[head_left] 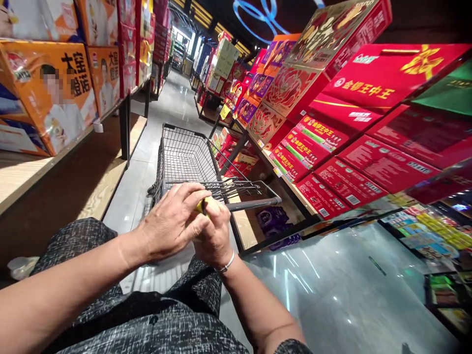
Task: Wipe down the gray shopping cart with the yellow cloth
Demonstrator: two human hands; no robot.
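Note:
My left hand (171, 221) and my right hand (214, 233) meet just in front of my body, both closed round a small yellow object (204, 205) that I cannot make out. Only a sliver of yellow shows between the fingers. A silver bracelet (226, 264) circles my right wrist. Just beyond the hands stands a black wire shopping cart (186, 157), its basket bare, its handle bar (254, 202) right beside my right hand.
The aisle floor (177, 101) runs ahead between shelves. Orange boxes (55, 98) fill the left shelf. Red gift boxes (324, 142) are stacked on the tilted right shelf, with purple packs (275, 219) low down. A glossy glass counter (350, 285) lies at right front.

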